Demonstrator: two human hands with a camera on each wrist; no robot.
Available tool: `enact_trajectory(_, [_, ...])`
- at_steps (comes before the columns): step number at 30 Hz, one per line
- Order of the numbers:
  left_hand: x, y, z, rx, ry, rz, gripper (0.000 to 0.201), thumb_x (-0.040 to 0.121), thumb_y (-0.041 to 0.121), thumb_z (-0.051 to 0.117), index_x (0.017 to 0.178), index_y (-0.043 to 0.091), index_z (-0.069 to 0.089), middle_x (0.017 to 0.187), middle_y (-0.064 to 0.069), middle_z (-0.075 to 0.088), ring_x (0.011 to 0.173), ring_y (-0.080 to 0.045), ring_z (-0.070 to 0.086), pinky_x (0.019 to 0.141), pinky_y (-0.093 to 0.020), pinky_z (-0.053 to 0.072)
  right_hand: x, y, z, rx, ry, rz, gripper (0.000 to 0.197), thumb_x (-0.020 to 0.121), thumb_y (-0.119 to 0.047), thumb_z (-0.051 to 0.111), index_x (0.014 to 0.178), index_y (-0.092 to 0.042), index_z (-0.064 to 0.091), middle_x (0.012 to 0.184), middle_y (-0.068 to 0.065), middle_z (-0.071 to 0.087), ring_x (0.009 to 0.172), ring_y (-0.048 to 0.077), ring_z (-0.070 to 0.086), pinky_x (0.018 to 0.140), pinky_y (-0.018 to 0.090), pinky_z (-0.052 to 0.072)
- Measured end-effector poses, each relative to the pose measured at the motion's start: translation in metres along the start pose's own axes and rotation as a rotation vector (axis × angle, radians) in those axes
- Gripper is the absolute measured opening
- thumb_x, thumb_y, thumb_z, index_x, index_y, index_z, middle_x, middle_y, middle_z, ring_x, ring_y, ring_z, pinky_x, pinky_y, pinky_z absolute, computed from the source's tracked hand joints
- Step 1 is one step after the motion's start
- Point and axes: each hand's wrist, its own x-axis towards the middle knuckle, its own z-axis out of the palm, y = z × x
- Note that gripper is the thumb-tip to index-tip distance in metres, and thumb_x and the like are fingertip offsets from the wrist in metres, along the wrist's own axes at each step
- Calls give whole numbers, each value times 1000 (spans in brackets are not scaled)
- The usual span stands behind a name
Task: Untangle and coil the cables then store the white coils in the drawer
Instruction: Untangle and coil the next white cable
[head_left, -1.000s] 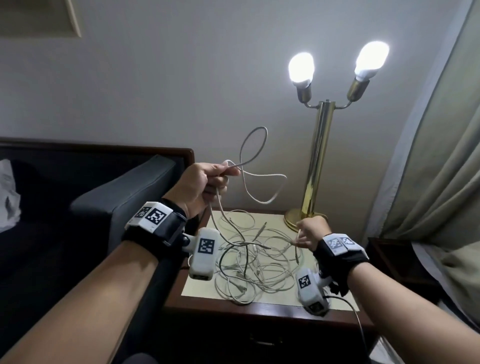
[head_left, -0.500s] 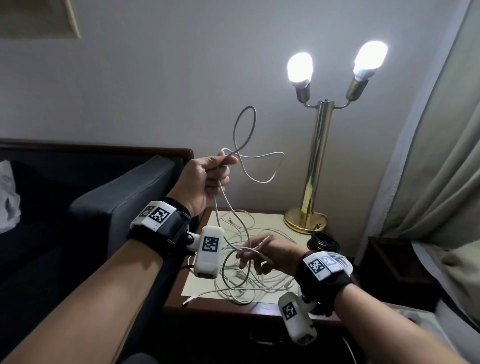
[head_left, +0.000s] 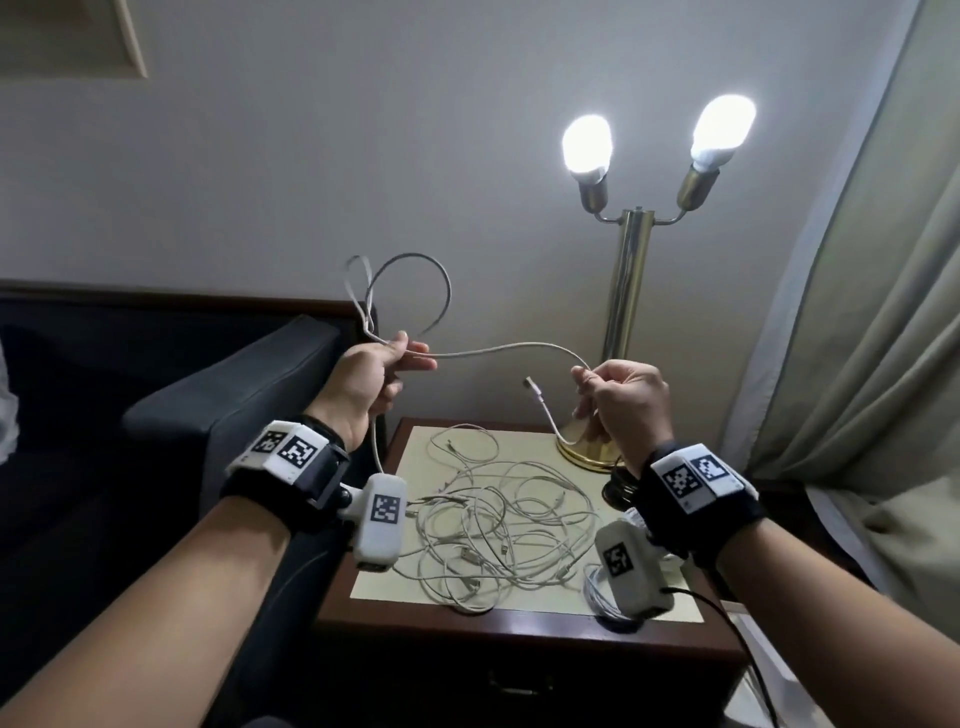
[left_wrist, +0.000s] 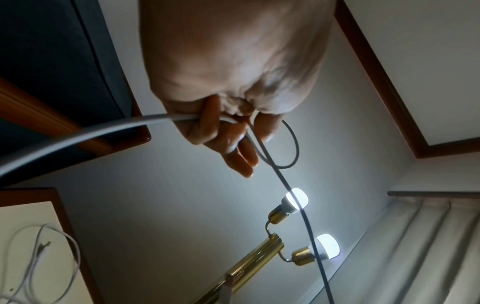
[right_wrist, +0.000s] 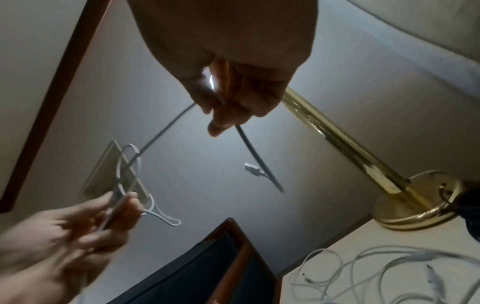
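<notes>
Head view: left hand (head_left: 371, 382) grips gathered loops of white cable (head_left: 498, 351) mid-frame; right hand (head_left: 621, 400) pinches its free end, apparently feeding the coil; remaining tangle (head_left: 498, 525) lies on counter (head_left: 519, 618), lower centre.

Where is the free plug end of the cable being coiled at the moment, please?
In the head view the plug hangs in mid-air just left of the right hand, above the nightstand and before the lamp.
</notes>
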Motion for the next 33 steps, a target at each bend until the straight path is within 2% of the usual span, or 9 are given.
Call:
enact_trajectory(3, [0,-9,7,55,30,-16,29,102,29,43,88,14,64,75,0,67,41,-5,30,36,-16,18,-13,-6,1,-62,-167,104,12,78,1,59,67,-1,64,53,15,66,28,13,38,35,17,30])
enact_trajectory(8, [-7,-9,24,136,-97,-99,33,102,34,44,79,13,55,54,3,42,35,-4,25,33,-15,17,-31,-7,1,-213,-487,282,11,80,2,65,91,2,61,65,19,65,24,6,32,33,11,21])
enact_trajectory(11, [-11,-11,29,316,-217,-221,33,102,28,42,73,15,50,45,7,34,32,-4,21,32,-16,15,-29,-4,2,-194,-430,227,14,77,2,70,85,-4,60,61,12,60,29,3,39,33,13,25])
enact_trajectory(15, [-12,-21,38,583,-238,-279,26,96,20,46,73,15,55,42,8,37,35,-7,20,37,-16,13,-27,-2,6,-348,-411,182,17,67,-3,74,64,-18,66,52,-9,58,57,10,53,54,21,40])
enact_trajectory(19, [-14,-23,51,716,-329,-170,32,97,22,51,69,14,63,55,3,44,42,-9,27,39,-19,18,-29,-5,13,-298,-366,96,49,46,-17,67,93,-27,59,94,2,62,98,27,56,86,40,52])
enact_trajectory(24, [-22,-21,60,720,-528,-80,32,98,28,54,72,16,69,60,2,44,44,-7,29,41,-20,21,-34,-18,9,-392,-191,-210,82,68,-19,76,141,-28,38,130,-1,43,120,19,33,102,35,35])
enact_trajectory(28, [-23,-19,64,732,-592,-7,31,98,28,54,74,18,69,62,3,45,45,-6,31,41,-19,22,-29,-15,11,-716,-482,-200,66,67,-23,78,126,-42,55,145,-12,39,128,18,33,106,39,36])
enact_trajectory(30, [-23,-20,64,726,-615,7,31,99,28,53,74,19,69,63,3,44,47,-5,31,43,-19,23,-28,-8,14,-643,-590,-121,57,66,-20,81,117,-33,61,126,-8,58,114,16,52,93,31,46])
enact_trajectory(33, [-23,-26,64,710,-639,18,31,99,30,52,76,21,71,63,4,41,52,-8,32,46,-20,26,-29,2,18,-671,-538,-97,15,72,-24,78,77,-26,63,86,-4,68,82,17,63,71,30,54])
